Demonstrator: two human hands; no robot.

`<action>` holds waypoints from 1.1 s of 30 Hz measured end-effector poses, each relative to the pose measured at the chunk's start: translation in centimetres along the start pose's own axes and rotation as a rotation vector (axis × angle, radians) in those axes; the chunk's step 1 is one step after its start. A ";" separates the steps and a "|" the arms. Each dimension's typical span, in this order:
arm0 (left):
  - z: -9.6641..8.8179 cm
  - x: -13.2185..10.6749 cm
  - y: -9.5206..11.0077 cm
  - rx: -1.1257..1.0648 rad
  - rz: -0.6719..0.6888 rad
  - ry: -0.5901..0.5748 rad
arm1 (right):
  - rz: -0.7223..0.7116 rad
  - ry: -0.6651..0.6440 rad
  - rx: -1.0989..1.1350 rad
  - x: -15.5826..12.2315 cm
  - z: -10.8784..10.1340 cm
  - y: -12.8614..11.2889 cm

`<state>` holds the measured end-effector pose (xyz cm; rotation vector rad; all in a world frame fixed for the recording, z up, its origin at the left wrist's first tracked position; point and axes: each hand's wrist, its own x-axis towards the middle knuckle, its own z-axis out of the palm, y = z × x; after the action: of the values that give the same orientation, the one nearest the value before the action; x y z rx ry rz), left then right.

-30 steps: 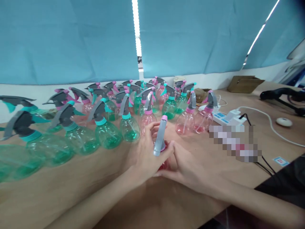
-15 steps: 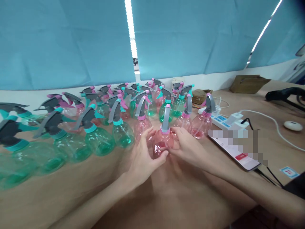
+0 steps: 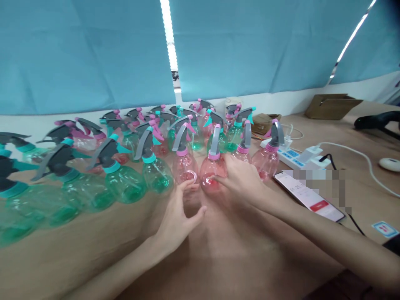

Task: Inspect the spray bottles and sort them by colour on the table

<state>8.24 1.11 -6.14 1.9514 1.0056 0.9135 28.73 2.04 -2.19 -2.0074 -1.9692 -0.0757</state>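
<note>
A pink spray bottle [image 3: 214, 168] with a grey trigger head stands upright in the front row on the table. My right hand [image 3: 245, 179] grips it from the right, thumb across its front and the other fingers partly hidden behind. Just in front and to the left is my left hand [image 3: 178, 216], open, its thumb and fingers apart around nothing. Its fingertips reach close to the base of another pink spray bottle [image 3: 184, 164]; whether they touch it I cannot tell. Left of that stands a green spray bottle [image 3: 157, 175] holding some liquid.
Several more pink and green spray bottles fill the table's back and left side. On the right lie a phone [image 3: 309, 196], a power strip [image 3: 290, 156] with plugs and cables, and a white round device [image 3: 389, 164]. Cardboard boxes [image 3: 331, 107] sit toward the wall.
My left hand has let go of the pink spray bottle and drawn back toward me and slightly left. The bottle has shifted a little farther back, my right hand still on it.
</note>
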 end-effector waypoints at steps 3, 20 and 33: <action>0.1 -0.1 -0.1 0.012 -0.019 -0.022 | 0.008 -0.027 -0.055 0.5 -0.2 -0.2; 0.0 0.5 -0.5 -0.009 -0.052 -0.034 | 0.045 -0.014 -0.061 2.5 0.9 -0.4; -0.3 0.3 -0.1 -0.032 -0.053 -0.045 | -0.007 0.194 0.324 -2.8 -0.7 2.7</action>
<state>8.06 1.49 -6.06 1.9012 1.0060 0.8479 31.40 -0.82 -2.79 -1.7182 -1.7414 0.0431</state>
